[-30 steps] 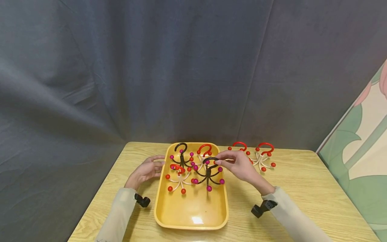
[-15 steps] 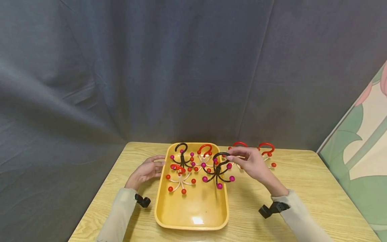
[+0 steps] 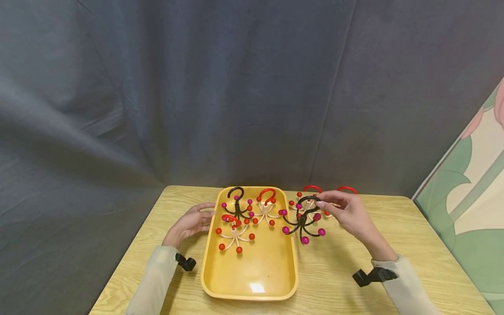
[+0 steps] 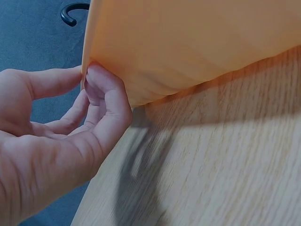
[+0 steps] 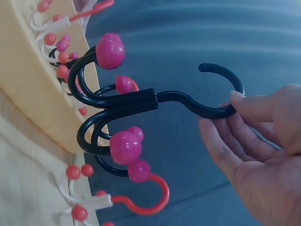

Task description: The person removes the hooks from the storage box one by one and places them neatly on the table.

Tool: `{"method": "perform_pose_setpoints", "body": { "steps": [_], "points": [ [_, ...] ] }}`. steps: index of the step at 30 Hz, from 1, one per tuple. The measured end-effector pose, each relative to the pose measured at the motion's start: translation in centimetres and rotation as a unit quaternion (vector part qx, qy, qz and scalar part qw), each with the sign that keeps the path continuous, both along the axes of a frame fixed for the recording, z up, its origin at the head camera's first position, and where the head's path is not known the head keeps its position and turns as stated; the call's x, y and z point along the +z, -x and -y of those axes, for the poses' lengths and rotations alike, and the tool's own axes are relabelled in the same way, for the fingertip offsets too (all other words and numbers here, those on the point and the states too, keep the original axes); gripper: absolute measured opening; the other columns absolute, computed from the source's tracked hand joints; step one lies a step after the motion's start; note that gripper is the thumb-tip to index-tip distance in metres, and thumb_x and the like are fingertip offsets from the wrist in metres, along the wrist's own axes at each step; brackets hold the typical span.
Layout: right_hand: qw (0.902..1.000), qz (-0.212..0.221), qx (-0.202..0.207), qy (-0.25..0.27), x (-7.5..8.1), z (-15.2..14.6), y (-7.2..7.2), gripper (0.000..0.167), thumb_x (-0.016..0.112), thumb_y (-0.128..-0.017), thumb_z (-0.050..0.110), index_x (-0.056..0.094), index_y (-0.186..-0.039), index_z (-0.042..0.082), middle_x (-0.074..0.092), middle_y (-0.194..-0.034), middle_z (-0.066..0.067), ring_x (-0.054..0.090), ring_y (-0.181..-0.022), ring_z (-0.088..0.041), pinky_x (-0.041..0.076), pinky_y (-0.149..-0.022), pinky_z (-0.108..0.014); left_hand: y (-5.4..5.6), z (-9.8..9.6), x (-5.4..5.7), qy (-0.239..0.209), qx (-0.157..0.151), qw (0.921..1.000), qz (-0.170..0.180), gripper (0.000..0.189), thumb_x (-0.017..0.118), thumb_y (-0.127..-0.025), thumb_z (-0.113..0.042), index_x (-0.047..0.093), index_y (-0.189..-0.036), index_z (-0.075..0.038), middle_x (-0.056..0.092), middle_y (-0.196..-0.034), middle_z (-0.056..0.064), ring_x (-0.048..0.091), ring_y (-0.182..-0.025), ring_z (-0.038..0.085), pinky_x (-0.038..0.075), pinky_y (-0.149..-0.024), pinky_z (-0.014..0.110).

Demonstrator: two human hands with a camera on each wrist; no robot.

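Observation:
My right hand (image 3: 348, 215) pinches the curved top of a black hanging hook (image 5: 134, 100) with several curled arms tipped in magenta balls. It hangs upright over the right rim of the yellow tray (image 3: 248, 275), in front of a white and red hook on the table. My left hand (image 3: 193, 223) is at the tray's left side; in the left wrist view its fingertips (image 4: 106, 77) pinch the rim. Inside the tray stand a black hook (image 3: 237, 209) with magenta balls and two white hooks with red tops, one at the back (image 3: 265, 210) and one nearer (image 3: 235, 237).
Right of the tray, two white hooks with red tops stand on the wooden table (image 3: 409, 245), partly behind the held hook (image 3: 302, 221) and my right hand. A dark curtain (image 3: 244, 96) hangs behind the table. A patterned panel (image 3: 478, 210) is at the right.
My right hand has carried the black hook rightward, from above the tray's inside to over its right rim. My left hand and the tray have stayed put.

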State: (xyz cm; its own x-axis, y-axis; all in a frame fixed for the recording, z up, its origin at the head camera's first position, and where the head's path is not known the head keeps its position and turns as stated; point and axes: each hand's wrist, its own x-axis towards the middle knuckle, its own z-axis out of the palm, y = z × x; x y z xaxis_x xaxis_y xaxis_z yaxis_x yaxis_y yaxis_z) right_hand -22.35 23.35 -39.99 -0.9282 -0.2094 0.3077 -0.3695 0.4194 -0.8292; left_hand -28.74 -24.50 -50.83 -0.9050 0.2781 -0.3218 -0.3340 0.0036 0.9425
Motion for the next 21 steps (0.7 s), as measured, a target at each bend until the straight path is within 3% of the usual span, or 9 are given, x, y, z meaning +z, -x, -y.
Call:
{"method": "perform_pose_setpoints", "body": {
  "steps": [3,7,11,15,21],
  "points": [
    [1.0,0.002,-0.007,0.0,-0.1,-0.7,-0.1,0.019,0.076,-0.097,0.015,0.077,-0.114,0.006,0.072,-0.1,0.017,0.056,-0.063,0.0,0.042,-0.044,-0.026,-0.1,0.0,-0.1,0.0,0.004,1.0,0.003,0.053,0.054,-0.109,-0.011,0.036,-0.158,-0.003,0.066,-0.138,0.02,0.073,-0.105,0.019,0.064,-0.088,0.04],
    [0.9996,-0.016,-0.018,-0.014,-0.3,-1.4,-0.1,0.022,0.076,-0.098,0.016,0.077,-0.117,0.005,0.075,-0.107,0.012,0.069,-0.088,0.005,0.055,-0.062,-0.018,-0.1,0.0,-0.1,-0.002,0.008,1.0,0.002,0.053,0.053,-0.109,-0.01,0.037,-0.158,-0.003,0.068,-0.134,0.017,0.073,-0.105,0.019,0.064,-0.088,0.039],
    [0.9991,-0.022,-0.026,-0.026,-0.7,-1.8,0.0,0.022,0.076,-0.097,0.015,0.077,-0.114,0.002,0.077,-0.114,0.002,0.069,-0.093,0.008,0.058,-0.071,-0.015,-0.1,0.0,-0.1,-0.002,0.006,1.0,0.001,0.053,0.053,-0.109,-0.01,0.036,-0.159,-0.003,0.068,-0.134,0.017,0.073,-0.105,0.019,0.064,-0.088,0.039],
    [0.9988,-0.015,-0.029,-0.036,-1.0,-2.2,0.1,0.019,0.077,-0.096,0.016,0.077,-0.111,0.004,0.077,-0.111,-0.009,0.069,-0.085,0.006,0.055,-0.059,-0.022,-0.2,0.0,-0.1,-0.005,0.004,1.0,0.001,0.053,0.053,-0.109,-0.01,0.036,-0.159,-0.003,0.067,-0.136,0.018,0.073,-0.106,0.019,0.064,-0.088,0.039],
    [0.9985,-0.009,-0.024,-0.048,-2.0,-2.7,0.5,0.016,0.078,-0.096,0.015,0.078,-0.11,0.007,0.077,-0.106,-0.014,0.066,-0.075,0.003,0.05,-0.051,-0.024,-0.2,0.0,0.0,-0.006,0.001,1.0,-0.001,0.052,0.053,-0.109,-0.01,0.036,-0.158,-0.002,0.067,-0.137,0.018,0.073,-0.107,0.02,0.064,-0.089,0.039]
  ]
}}
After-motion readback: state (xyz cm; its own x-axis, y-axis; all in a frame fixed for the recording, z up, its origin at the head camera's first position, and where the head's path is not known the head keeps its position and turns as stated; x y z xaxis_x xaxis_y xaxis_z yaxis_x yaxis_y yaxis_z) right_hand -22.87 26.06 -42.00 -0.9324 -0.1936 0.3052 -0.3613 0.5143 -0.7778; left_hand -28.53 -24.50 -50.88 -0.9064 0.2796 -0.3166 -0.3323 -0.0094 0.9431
